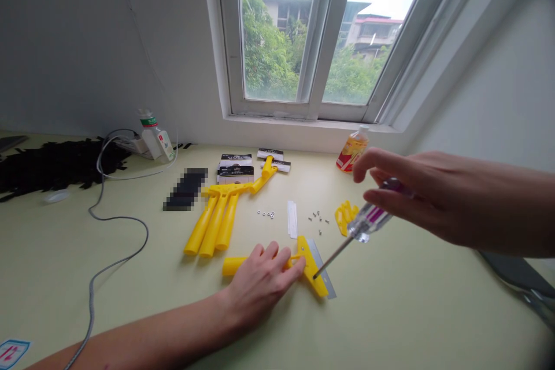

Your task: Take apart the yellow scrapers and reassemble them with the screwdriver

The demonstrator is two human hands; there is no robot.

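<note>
The yellow plastic scraper (310,269), with a thin grey metal blade (315,254) along its 3 o'clock edge, lies on the pale green tabletop (390,312), its handle pointing to 9 o'clock. The left hand (266,277) is clamped over that handle from 8 o'clock, fingertips near the neck. The right hand (416,191) reaches in from 2 o'clock, thumb and fingers closed around the clear-and-purple plastic-handled screwdriver (368,219), whose steel tip meets the scraper head at its 5 o'clock half.

To do this well, the shaft, which leans towards 2 o'clock, would best stand square to the plastic face so the tip seats fully and does not slip onto the blade. Light downward pressure with short, even turns should suit the plastic; too much torque could strip it. The left hand should pin the head flat, fingers clear of the blade and the tip's path. The loose small silver screws (320,219) at 12 o'clock and the small silver nuts (272,215) at 10 o'clock are best left undisturbed by either wrist.
</note>
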